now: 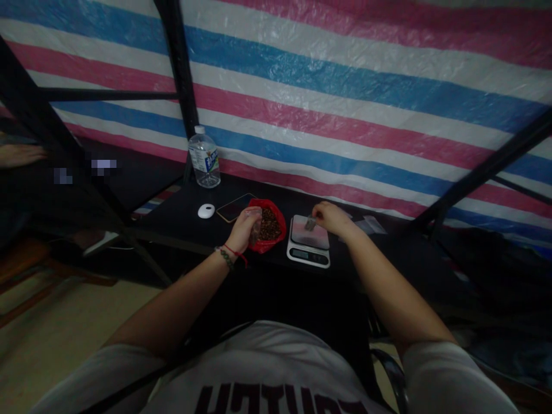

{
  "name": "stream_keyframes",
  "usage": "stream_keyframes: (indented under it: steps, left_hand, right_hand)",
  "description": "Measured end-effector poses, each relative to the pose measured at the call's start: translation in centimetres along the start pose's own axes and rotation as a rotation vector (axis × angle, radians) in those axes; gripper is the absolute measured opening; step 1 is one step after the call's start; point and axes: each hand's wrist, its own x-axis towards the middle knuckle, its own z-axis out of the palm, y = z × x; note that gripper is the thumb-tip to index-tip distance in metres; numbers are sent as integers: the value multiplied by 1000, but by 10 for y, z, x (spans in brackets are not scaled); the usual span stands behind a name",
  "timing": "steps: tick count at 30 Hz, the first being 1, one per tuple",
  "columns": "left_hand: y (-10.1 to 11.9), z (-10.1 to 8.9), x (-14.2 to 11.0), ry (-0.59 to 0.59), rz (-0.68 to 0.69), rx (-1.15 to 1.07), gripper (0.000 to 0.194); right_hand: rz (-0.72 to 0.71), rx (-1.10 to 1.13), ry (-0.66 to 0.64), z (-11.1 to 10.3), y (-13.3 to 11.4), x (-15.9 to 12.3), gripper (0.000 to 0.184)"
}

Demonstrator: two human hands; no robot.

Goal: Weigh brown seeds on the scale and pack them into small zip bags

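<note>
My left hand (245,229) is closed around a small clear bag at the edge of a red plastic bag (276,221) full of brown beans or seeds. My right hand (330,217) pinches a small clear packet (310,224) over the platform of a white digital kitchen scale (309,248). Both rest on a black table (181,221). A beaded bracelet and red string circle my left wrist.
A water bottle (204,157) stands at the table's back left. A white oval object (206,211) and a phone (235,206) lie left of the red bag. Clear packets (373,225) lie right of the scale. Black metal frame bars and a striped tarp stand behind.
</note>
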Motion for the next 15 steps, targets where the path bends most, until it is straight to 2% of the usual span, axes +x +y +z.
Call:
stream_keyframes:
  steps: [7,10,12,15]
  left_hand:
    - [1,-2,1,-9,-3,-23,29]
    - [0,-3,2,-5,1,-16,30]
    - [1,-3,2,-2,-1,-26,30]
    - [4,-2,1,2,-10,-32,30]
  right_hand:
    - [26,55,-11,11,10,6,17]
    - [28,101,-2,17,12,5,31]
    - [34,98,-37,22,12,5,42]
    - [44,68,-119,24,9,2,39]
